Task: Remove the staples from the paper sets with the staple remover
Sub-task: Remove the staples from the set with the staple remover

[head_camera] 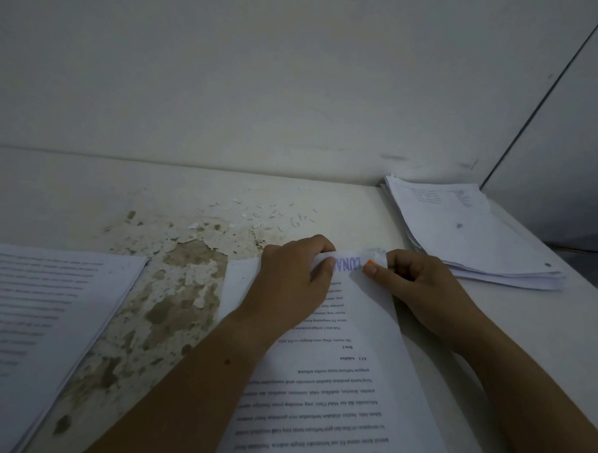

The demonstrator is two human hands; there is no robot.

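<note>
Paper set (336,380), far corner in the pinch of curled fingers (327,264), left hand (289,283) and right hand (420,291).

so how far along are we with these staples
Done: loose staples litter the worn white table. In hand: left hand and right hand pinch the corner of the middle printed paper set. Left: the left paper stack or right paper stack, unclear which.
</note>
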